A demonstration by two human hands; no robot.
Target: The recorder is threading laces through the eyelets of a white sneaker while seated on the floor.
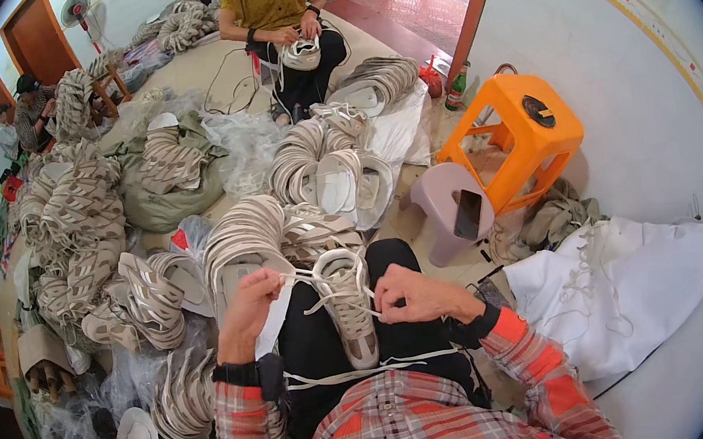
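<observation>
Both hands are closed on a white lace: the left hand (248, 302) pinches one end of the lace (299, 276) between thumb and fingers and holds it out to the side, while the right hand (413, 295) pinches the other run of it right at the eyelets of a beige and white shoe upper (347, 308). The upper lies lengthwise on the person's lap, over black trousers, toe end toward the body, just between the two hands; the right hand touches it, the left is just beside it. A loose white lace (370, 368) lies across the lap below the upper, near the plaid shirt cuffs, and the left wrist carries a black wristband (239, 374). In the same head view, stacks of nested shoe uppers (243, 233) fan out on the floor just ahead of the knees and to the left, some of them on clear plastic bags (250, 144). To the right stand a low grey stool (447, 208) and, touching it from behind, an orange plastic stool (525, 132); a white cloth sack with a tangle of laces on it (623, 283) lies near the right elbow. Farther back, another person in a mustard shirt (272, 1) sits on the floor with a shoe upper in both hands, and a third person (31, 110) sits at the far left by the wall.
</observation>
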